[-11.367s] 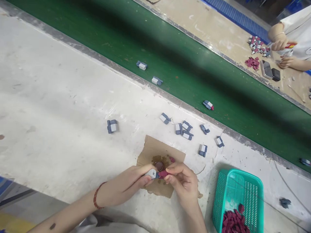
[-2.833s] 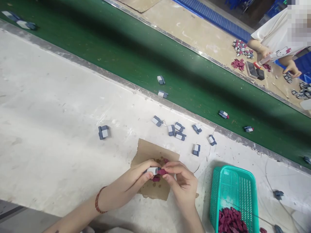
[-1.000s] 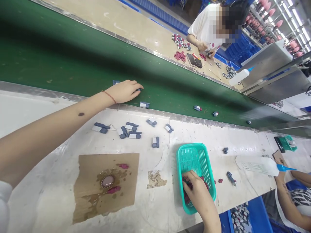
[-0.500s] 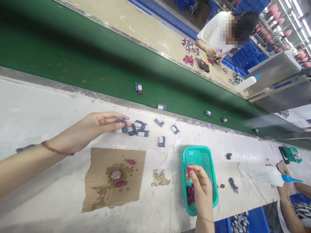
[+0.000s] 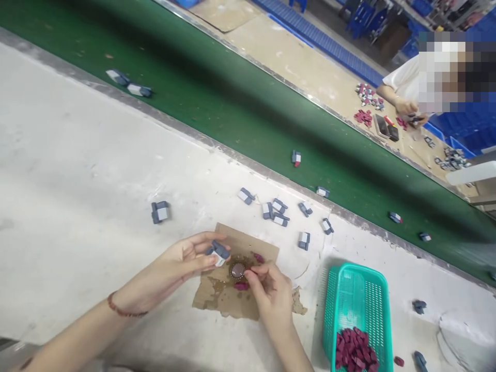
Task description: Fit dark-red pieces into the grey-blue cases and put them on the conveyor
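Observation:
My left hand (image 5: 186, 261) grips a blue-grey and white plastic piece (image 5: 219, 252) between thumb and fingers, above the cardboard's left side. My right hand (image 5: 273, 294) is closed in a pinch at the rim of a small round dish (image 5: 237, 269) of brownish liquid. A small maroon piece showed in this pinch earlier; now the fingertips mostly hide it. The dish stands on a wet-stained cardboard sheet (image 5: 248, 305). Two maroon pieces lie on the cardboard, one (image 5: 241, 286) just below the dish and another (image 5: 258, 257) above it.
A green basket (image 5: 329, 310) with many maroon pieces (image 5: 356, 351) stands at right. Several blue-grey and white pieces (image 5: 279, 220) lie beyond the cardboard, one (image 5: 160, 212) farther left. A green conveyor belt (image 5: 232, 119) carries more pieces. Across it, a person (image 5: 406, 98) handles parts.
My right hand has left the basket and come over to the dish on the cardboard. My left hand has drawn its piece back from the group toward the cardboard. The view has shifted left.

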A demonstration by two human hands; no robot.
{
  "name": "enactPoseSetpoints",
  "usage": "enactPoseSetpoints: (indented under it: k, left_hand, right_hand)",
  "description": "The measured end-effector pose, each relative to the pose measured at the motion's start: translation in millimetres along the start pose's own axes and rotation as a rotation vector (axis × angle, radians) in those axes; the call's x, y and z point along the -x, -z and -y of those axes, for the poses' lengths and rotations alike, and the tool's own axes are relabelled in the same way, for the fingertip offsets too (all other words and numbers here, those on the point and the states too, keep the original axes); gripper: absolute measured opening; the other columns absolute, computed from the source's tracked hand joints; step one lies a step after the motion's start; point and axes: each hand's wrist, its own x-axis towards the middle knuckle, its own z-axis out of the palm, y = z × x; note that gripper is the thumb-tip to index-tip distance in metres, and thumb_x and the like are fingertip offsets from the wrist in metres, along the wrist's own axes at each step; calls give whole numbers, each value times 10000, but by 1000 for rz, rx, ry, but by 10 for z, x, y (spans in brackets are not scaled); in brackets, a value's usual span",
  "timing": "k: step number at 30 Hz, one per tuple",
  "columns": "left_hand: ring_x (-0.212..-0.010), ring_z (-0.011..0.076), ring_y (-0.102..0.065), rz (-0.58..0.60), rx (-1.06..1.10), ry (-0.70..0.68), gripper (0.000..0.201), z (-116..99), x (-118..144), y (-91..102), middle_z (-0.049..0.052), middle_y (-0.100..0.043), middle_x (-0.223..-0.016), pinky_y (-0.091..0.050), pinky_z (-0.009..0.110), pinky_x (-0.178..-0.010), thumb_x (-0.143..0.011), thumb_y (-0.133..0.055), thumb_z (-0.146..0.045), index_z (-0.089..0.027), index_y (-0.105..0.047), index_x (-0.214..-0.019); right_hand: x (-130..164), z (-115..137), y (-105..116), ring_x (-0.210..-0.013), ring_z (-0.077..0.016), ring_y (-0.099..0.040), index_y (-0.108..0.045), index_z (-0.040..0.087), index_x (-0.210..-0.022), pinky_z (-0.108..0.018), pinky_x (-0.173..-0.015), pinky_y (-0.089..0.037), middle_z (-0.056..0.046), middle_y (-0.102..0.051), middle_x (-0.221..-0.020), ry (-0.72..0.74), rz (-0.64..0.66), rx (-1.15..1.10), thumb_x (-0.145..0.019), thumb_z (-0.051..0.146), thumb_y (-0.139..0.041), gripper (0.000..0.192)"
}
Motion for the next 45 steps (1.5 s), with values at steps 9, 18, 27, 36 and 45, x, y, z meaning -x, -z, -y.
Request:
enactPoseSetpoints:
  k: [9, 18, 27, 36, 45]
  left_hand:
    - [-634, 131, -638, -65, 188, 5, 551, 159, -4, 14, -11, -683, -722, -517, 215, -628, -479, -930, -439, -176, -615, -847]
    - [-784, 183, -658, -94, 9, -152, 427, 301, -27, 56, 63, -713, -900, -544, 253, -711, -632, -854, -359, -171, -666, -967]
    - [-868, 196, -701, -12, 90, -154, 422, 375, -63, 21, 69, -733, -983, -577, 239, -745, -623, -873, -324, -184, -682, -973]
    - [-760, 169, -733, 91, 157, -56, 415, 369, -10, -55, 41, -778, -870, -594, 216, -735, -620, -883, -364, -188, -742, -969]
    - [-709, 164, -705, 123, 2, -127, 325, 345, 35, -81, 33, -744, -836, -592, 217, -669, -660, -837, -252, -211, -776, -977]
  right_hand:
    - [-81, 15, -163, -449, -116, -514, -488, 233, -654, -210, -450, -378, 35, -575, -531, 98, 144, 206, -913, 319, -488, 272]
    - [-132, 75, -263, -381, -107, -334, -352, 253, -640, -221, -401, -258, 74, -390, -466, 84, 126, 382, -880, 239, -410, 248]
    - [-180, 125, -207, -404, -99, -368, -377, 244, -591, -210, -416, -267, 63, -434, -461, -120, 164, 147, -843, 354, -471, 290]
    - [-179, 185, -11, -417, -80, -348, -464, 216, -598, -202, -428, -313, 76, -427, -442, -181, 155, -342, -790, 514, -651, 400]
    - [-126, 150, 1, -471, -88, -393, -538, 199, -632, -214, -460, -323, 56, -488, -514, -207, 251, -335, -781, 488, -690, 359]
